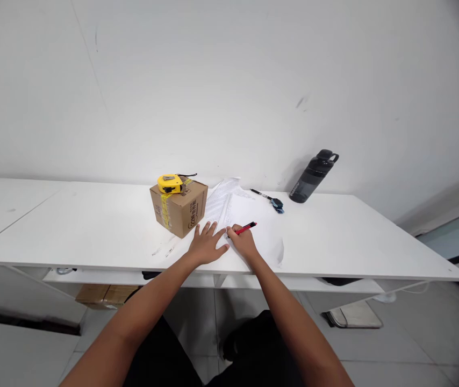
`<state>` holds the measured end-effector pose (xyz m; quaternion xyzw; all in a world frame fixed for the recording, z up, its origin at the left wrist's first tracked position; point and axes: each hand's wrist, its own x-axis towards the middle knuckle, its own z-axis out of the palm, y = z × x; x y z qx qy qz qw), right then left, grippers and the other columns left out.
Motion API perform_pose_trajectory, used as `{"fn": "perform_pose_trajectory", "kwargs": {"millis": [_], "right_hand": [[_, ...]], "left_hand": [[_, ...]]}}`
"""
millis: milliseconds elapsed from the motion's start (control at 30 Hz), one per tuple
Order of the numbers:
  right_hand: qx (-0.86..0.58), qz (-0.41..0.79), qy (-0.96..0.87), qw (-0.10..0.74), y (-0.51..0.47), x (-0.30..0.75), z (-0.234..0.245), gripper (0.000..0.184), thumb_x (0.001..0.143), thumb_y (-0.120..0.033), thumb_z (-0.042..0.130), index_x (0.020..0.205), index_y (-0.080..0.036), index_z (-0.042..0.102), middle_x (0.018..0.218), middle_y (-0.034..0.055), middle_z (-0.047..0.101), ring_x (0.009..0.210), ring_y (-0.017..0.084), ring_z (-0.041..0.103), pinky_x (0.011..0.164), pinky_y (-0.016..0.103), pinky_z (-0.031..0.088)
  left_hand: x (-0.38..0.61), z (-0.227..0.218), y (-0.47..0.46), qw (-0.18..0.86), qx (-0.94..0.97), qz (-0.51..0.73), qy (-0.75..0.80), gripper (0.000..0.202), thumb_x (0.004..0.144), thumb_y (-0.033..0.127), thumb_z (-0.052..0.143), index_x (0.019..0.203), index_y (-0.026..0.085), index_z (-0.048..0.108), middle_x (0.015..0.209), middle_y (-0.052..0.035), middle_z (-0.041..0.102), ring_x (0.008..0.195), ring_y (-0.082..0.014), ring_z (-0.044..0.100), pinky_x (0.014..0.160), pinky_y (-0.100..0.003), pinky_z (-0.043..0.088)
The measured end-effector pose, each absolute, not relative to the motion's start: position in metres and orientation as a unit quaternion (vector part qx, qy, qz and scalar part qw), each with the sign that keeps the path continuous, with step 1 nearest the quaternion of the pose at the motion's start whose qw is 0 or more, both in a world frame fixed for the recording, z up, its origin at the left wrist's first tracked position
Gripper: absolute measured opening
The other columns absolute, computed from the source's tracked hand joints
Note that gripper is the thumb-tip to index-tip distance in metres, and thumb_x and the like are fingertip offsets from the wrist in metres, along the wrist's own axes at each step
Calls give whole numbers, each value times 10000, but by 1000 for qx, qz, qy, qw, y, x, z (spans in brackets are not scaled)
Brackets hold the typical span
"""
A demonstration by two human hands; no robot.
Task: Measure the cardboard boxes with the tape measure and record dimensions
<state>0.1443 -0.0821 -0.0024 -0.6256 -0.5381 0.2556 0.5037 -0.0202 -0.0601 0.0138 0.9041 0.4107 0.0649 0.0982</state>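
Pen (245,229), one: pinched in right hand (245,245), right of box (178,208). Paper (264,231): beside box; left hand (207,249) spread, best pressed firm lest paper slip.

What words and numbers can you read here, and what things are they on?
I can't read any for sure.
Cardboard box: dark printing on its side, too blurred.
Yellow tape on the box: marks too small.
Black bottle: pale lettering near its base, too blurred.
Paper behind the hands: rows of grey marks, too faint.
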Motion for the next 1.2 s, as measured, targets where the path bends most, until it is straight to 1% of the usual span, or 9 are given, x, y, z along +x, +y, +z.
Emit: {"fn": "perform_pose_trajectory", "kwargs": {"millis": [300,467,633,833,933,1067,1200], "right_hand": [[-618,263,-536,512,-83,143,-1,339,778,-421,526,533,-235,383,505,-43,451,559,145,435,577,275,349],[-619,263,-541,505,-83,143,-1,372,777,-453,521,530,-240,342,485,-48,408,542,140,404,555,271,336],[-615,262,-543,508,-82,144,-2,350,776,-441,528,529,-235,390,503,-41,466,554,145,447,579,275,356],[-623,265,-535,505,-82,144,-2,337,780,-431,526,535,-233,408,520,-31,502,573,152,463,599,279,366],[-619,260,-539,509,-83,144,-2,332,784,-428,520,536,-234,415,509,-35,482,570,152,457,592,277,363],[-624,252,-539,506,-83,144,-1,351,783,-434,520,529,-237,380,490,-48,414,552,145,425,573,275,348],[-629,252,-535,504,-83,144,0,364,783,-439,519,529,-237,355,493,-47,401,558,145,417,570,274,340]], "left_hand": [[-20,15,-61,95,905,65,409,684,910,657,271,1509,326,255,1610,-68,184,1487,-293,97,1163,-583,37],[-20,14,-61,98,904,67,411,683,907,659,275,1508,335,255,1612,-56,182,1486,-301,99,1165,-580,37],[-20,14,-60,102,903,68,411,676,906,658,287,1507,351,249,1614,-35,177,1486,-310,92,1167,-581,30],[-20,14,-61,103,904,69,409,684,905,663,280,1510,345,247,1613,-46,176,1486,-303,97,1166,-578,39],[-21,14,-61,102,903,69,411,687,902,667,278,1510,347,248,1614,-39,174,1486,-300,95,1168,-574,39],[-21,13,-61,100,903,67,413,691,901,670,269,1511,347,245,1614,-36,173,1488,-292,89,1170,-570,34],[-20,13,-60,100,903,65,412,694,901,672,264,1514,347,238,1616,-49,163,1489,-288,84,1167,-572,33]]}}
